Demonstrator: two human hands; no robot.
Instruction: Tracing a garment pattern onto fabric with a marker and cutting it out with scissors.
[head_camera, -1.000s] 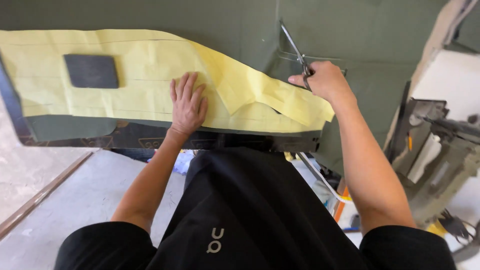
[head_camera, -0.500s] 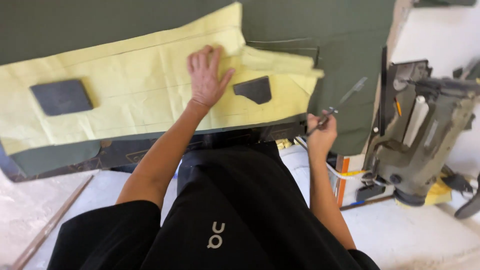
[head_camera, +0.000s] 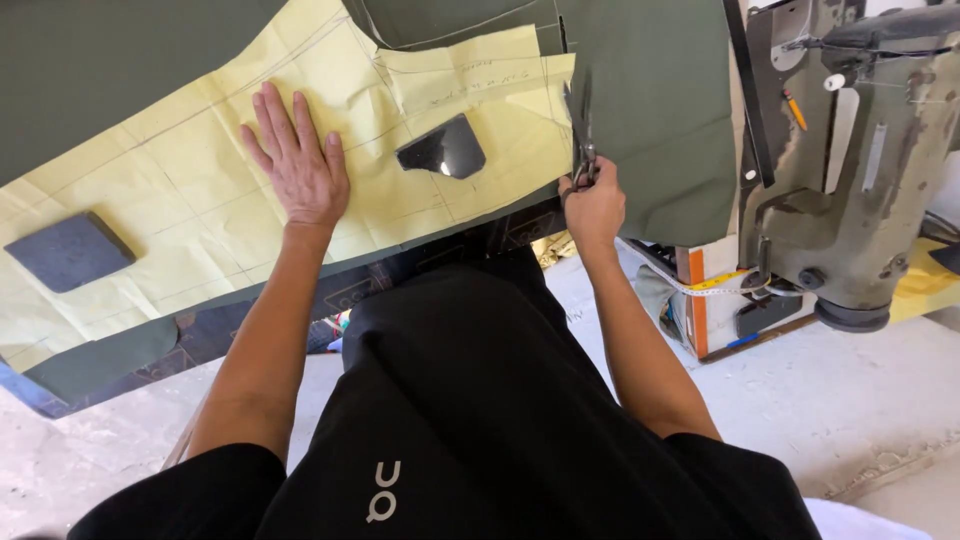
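Right hand was closed around the handles of a pair of scissors, blades pointing away from the body, running along the right edge of the yellow paper pattern. Blade gap was hard to read from this angle; they looked nearly closed, probably mid-snip. Left hand lay flat and open, fingers spread, palm down on the pattern near its middle, gripping nothing, just pressing paper onto the dark green fabric underneath.

Two dark flat weights sat on the pattern: one between the hands, close to the cut line, another well off to the left end. Grey industrial sewing machine stood to the right, apart from the cutting edge.

Judgement on doing the cut well:
- Scissors should stay touching the paper edge, lower blade kept on the table so the fabric doesn't lift.
- Pressing hand was fairly far from the blades; the near weight covered that gap, but moving the palm closer to the cut would hold the layers better.
- Long strokes, not closing fully to the tips, would give a cleaner line.
- Fabric hung over the table's near edge by the scissors; its drag could pull the layer out from under the pattern.
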